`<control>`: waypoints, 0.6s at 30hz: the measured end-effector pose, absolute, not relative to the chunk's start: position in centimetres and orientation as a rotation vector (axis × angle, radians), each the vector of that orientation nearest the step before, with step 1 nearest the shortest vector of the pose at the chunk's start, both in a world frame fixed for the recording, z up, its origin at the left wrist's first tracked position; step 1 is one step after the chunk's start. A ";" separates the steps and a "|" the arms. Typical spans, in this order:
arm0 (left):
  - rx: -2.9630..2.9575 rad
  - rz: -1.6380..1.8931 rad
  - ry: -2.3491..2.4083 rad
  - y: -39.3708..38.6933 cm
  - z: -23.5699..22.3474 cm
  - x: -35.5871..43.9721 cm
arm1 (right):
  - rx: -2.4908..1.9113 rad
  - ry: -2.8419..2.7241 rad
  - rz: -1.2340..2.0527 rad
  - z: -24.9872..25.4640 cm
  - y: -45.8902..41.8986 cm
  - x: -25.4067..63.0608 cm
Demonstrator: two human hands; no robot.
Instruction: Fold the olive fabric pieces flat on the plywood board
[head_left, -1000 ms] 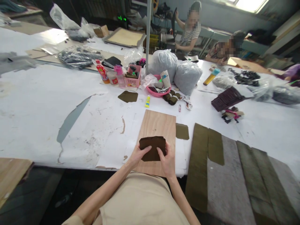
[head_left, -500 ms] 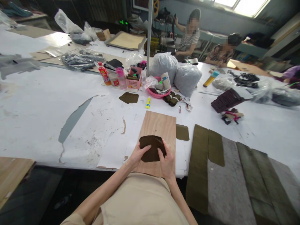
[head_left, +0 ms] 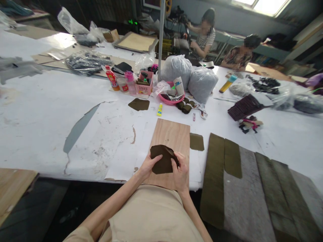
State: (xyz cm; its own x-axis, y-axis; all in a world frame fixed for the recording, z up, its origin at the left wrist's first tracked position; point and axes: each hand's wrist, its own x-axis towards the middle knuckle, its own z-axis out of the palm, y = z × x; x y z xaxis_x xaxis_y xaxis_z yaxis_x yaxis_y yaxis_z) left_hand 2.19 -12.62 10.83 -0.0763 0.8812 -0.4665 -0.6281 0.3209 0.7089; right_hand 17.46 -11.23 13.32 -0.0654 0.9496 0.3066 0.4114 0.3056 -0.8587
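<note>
Two hands grip a dark brown piece over a wooden board.
The left hand and right hand are partly closed on opposite edges of the dark brown piece, thumbs on its near face – thin, flat, angular, its upper right edge bent. It hides part of the wooden board; just right lies a small olive piece, then long olive strips. Beyond – a yellow tube, a loaded pink basin and two stuffed bags.
</note>
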 end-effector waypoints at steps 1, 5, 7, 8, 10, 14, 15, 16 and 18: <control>0.302 1.277 1.054 -12.6 10.8 2.2 | -1.265 -1.635 0.739 13.3 -11.3 17.4; 0.298 1.261 1.055 -12.6 10.5 2.2 | -1.282 -1.550 0.800 13.0 -11.4 17.4; 0.310 1.256 1.050 -12.7 10.3 2.1 | -1.293 -1.511 0.876 12.9 -11.3 17.5; 0.321 1.253 1.048 -12.7 10.3 2.1 | -1.302 -1.492 0.932 12.8 -11.3 17.5; 0.357 1.246 1.048 -12.8 10.2 2.0 | -1.326 -1.449 1.061 12.8 -11.1 17.6; 0.453 1.220 1.033 -13.0 10.3 1.9 | -1.324 -1.390 1.274 12.6 -10.6 17.7; 0.475 1.211 1.016 -13.0 10.4 1.9 | -1.311 -1.356 1.311 12.5 -10.6 17.7; 0.491 1.203 0.994 -13.0 10.6 1.9 | -1.300 -1.304 1.338 12.3 -10.5 17.7; 0.497 1.193 0.937 -13.0 10.8 1.9 | -1.293 -1.174 1.373 11.7 -10.6 17.8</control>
State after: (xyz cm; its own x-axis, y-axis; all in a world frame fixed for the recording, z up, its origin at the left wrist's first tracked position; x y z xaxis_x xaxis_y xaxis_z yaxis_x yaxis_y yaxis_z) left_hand 1.88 -13.04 10.80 0.0744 0.9344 -0.3483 -0.5597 0.3282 0.7610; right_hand 17.79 -10.57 11.70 -0.0622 0.9856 -0.1573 0.0025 -0.1574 -0.9875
